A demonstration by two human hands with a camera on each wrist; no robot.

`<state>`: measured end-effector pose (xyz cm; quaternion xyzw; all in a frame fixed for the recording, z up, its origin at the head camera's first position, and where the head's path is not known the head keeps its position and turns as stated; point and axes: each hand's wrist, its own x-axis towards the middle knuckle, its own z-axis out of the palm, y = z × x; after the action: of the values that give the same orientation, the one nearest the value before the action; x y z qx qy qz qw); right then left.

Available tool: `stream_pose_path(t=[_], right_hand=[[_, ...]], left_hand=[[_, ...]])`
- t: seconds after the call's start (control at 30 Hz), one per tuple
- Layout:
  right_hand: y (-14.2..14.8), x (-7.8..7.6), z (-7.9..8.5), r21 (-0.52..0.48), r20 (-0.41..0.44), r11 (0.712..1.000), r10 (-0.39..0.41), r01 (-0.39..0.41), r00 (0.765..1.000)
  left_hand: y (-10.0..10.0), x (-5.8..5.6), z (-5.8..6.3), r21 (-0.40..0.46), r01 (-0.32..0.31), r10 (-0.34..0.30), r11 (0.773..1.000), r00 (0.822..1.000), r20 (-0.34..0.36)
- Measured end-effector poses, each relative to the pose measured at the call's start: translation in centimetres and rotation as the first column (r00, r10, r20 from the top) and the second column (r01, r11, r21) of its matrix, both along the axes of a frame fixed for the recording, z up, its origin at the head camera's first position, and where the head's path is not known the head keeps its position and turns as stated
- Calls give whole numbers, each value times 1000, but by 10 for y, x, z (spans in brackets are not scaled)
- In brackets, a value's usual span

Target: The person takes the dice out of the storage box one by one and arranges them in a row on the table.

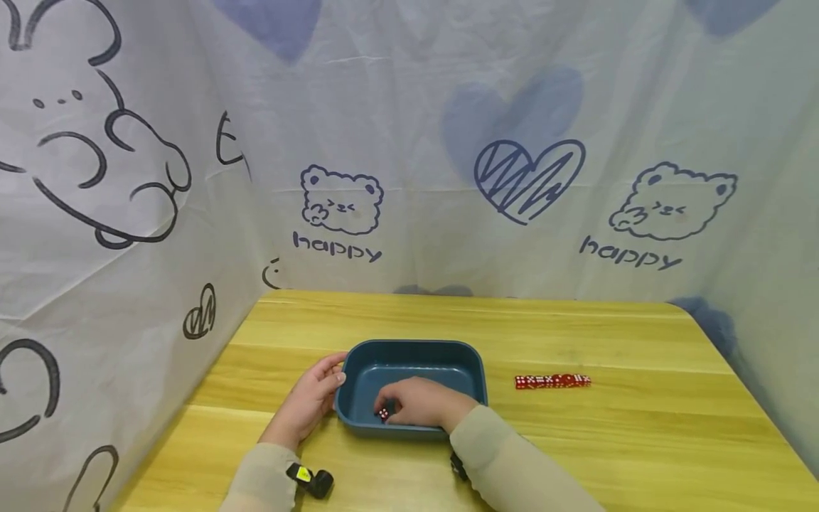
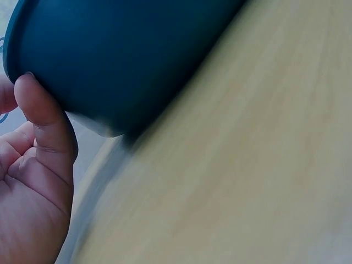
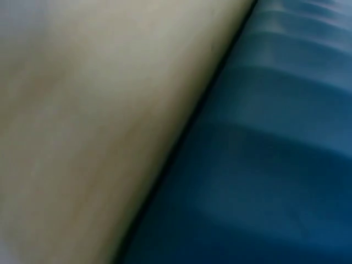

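Observation:
A dark blue rectangular tray (image 1: 416, 353) sits on the table, and its outer wall (image 2: 121, 49) fills the top of the left wrist view. At the tray's left end, my left hand (image 1: 310, 398) holds the rim, the thumb (image 2: 41, 104) against the outside. My right hand (image 1: 422, 402) reaches in over the near side and pinches a red die (image 1: 384, 414) with white dots, low inside the tray. The right wrist view shows only the tray's side (image 3: 264, 165) and blurred tabletop; the hand is outside it.
To the right of the tray, several red dice (image 1: 553, 382) stand in a straight line on the yellow wood-grain table (image 1: 614, 441). A white cloth (image 1: 409, 142) printed with hearts and bears hangs behind the table and along both sides.

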<state>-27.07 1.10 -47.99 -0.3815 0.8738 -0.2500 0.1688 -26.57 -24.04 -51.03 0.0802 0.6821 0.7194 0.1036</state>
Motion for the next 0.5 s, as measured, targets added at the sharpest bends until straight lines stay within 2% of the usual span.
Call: stream_pose_path(t=[0.23,0.4,0.5], right_hand=[[3,1,2,11,42,1000,-10,10,999],[18,4,11,34,111,999,-15,11,994],[29,7,19,87,124,996,-29,18,992]], left_hand=[[-3,1,-1,13,-6,6,1000,1000,6],[-3,1,-3,12,13,-13,1000,1000,-28],[-1,1,-3,15,18,-18,1000,1000,-23]])
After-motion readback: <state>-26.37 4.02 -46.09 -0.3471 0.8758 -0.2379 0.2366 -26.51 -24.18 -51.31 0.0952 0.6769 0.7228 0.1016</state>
